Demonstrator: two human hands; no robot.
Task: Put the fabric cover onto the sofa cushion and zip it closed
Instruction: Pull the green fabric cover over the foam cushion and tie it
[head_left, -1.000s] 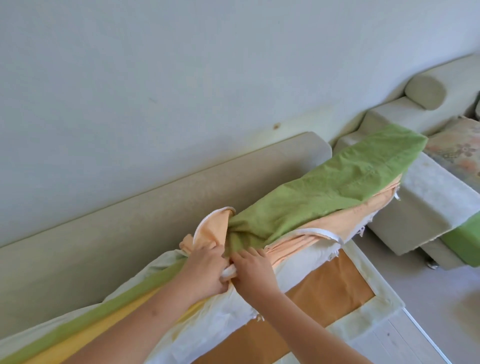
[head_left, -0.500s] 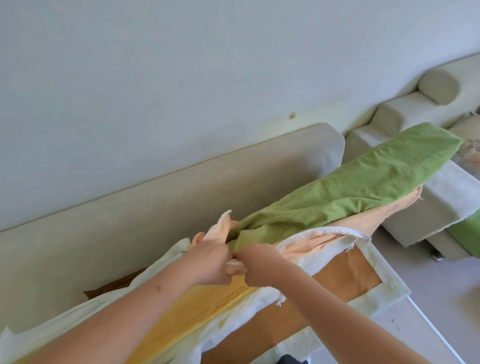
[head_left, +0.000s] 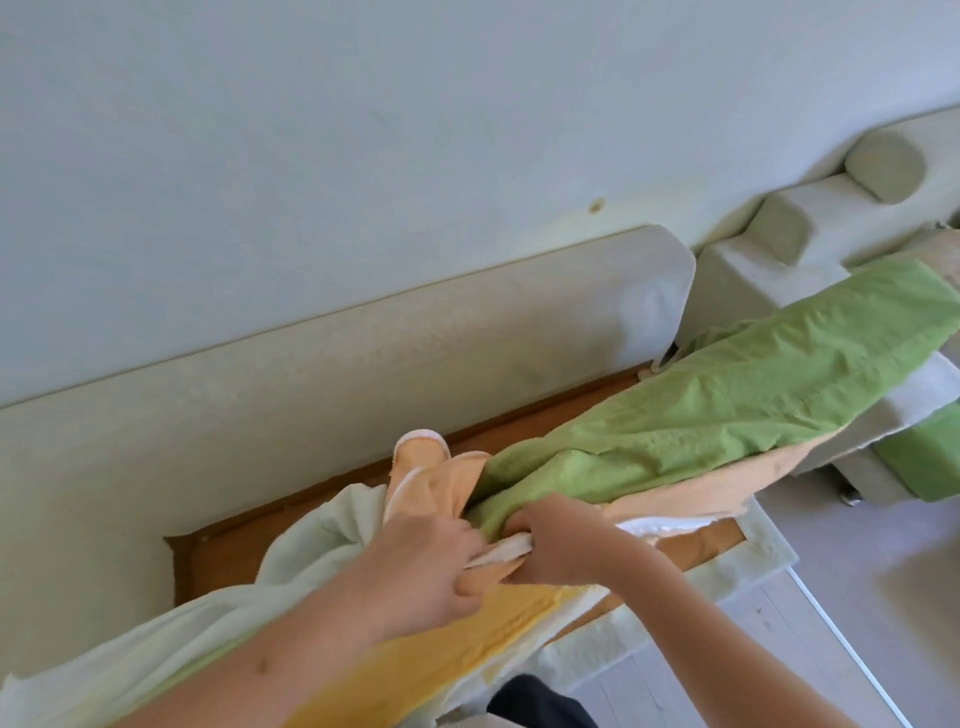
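Note:
A long sofa cushion lies raised across the sofa frame; its yellow foam (head_left: 457, 639) shows under pale lining. The green fabric cover (head_left: 727, 395) sheathes its far right end, with peach inner fabric (head_left: 691, 488) bunched below it. My left hand (head_left: 426, 561) grips the peach and white hem of the cover's opening. My right hand (head_left: 556, 540) grips the green cover's edge close beside it. Both pull the opening over the cushion. No zipper is visible.
The grey sofa backrest (head_left: 363, 358) runs along the white wall. The bare brown seat base (head_left: 545, 421) lies beneath the cushion. Grey sofa blocks (head_left: 769, 260) and a round bolster (head_left: 883, 166) stand at the right, with a green cushion (head_left: 924, 462) low beside them. Pale floor (head_left: 857, 597) lies at the lower right.
The cushion's far end has swung up and to the right, uncovering more of the brown base. Both hands have stayed clamped on the cover's opening and drawn it nearer.

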